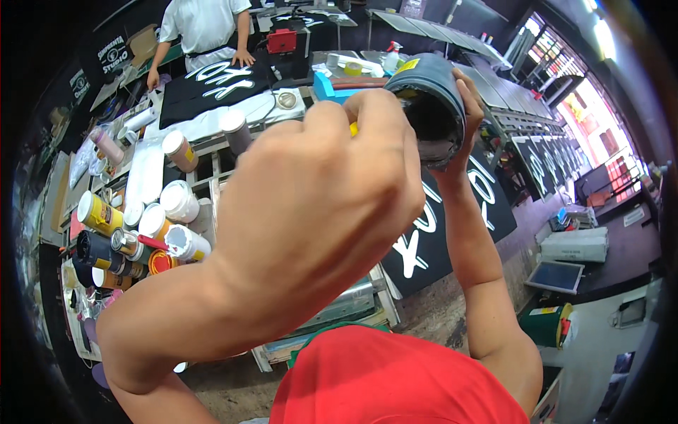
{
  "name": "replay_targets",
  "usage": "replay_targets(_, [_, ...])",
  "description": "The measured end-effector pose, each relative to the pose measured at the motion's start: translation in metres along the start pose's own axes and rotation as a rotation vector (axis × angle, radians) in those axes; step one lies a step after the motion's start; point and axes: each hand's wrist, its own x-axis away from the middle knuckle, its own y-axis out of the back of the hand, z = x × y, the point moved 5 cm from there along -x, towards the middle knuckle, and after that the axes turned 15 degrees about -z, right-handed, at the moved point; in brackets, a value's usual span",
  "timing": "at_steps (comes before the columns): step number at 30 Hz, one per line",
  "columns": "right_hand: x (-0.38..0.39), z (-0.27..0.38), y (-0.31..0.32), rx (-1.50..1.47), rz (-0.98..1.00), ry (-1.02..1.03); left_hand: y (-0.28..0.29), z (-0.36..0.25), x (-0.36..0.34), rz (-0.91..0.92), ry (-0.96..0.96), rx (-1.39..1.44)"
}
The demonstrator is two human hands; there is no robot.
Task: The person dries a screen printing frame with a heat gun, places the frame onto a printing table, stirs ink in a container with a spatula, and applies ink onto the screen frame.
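Observation:
My left hand (321, 187) fills the middle, knuckles toward the camera, fingers curled closed at the mouth of a dark grey cylindrical tub (426, 74). A bit of a yellow object (353, 129) shows between those fingers; the rest of it is hidden. My right hand (466, 106) grips the tub from the right and behind, holding it tilted on its side with the opening toward me. The inside looks dark, with dark residue on the rim. Beneath the tub, black fabric with white lettering (417, 254) lies on a printing station.
Several paint tubs (180, 201) crowd the left bench. A person in white (201, 25) stands at back left by black printed fabric (176, 99). Racks with printed black pieces (537, 166) line the right, near a dark counter (607, 268). A green bucket (544, 326) stands lower right.

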Motion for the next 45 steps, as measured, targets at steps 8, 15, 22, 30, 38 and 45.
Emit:
replay_targets(8, [-0.038,-0.015,0.015,-0.025,-0.265,0.100,-0.016,0.012,0.008,-0.108,0.361,0.589])
replay_targets(15, [-0.038,-0.011,0.011,0.109,-0.342,0.140,-0.060,-0.011,0.029,-0.143,0.733,1.115])
replay_targets(22, [0.001,-0.027,-0.008,0.111,-0.235,0.121,-0.110,-0.044,0.061,0.004,1.264,1.714])
replay_targets(30, [0.103,-0.019,-0.033,0.255,-0.102,-0.122,-0.169,-0.021,0.142,0.128,1.438,1.583])
replay_targets(38, [0.219,0.000,-0.065,0.381,0.064,-0.504,-0.213,0.018,0.201,0.299,1.466,1.261])
replay_targets(45, [0.279,0.027,-0.108,0.306,0.207,-0.742,-0.223,0.057,0.265,0.419,1.622,1.298])
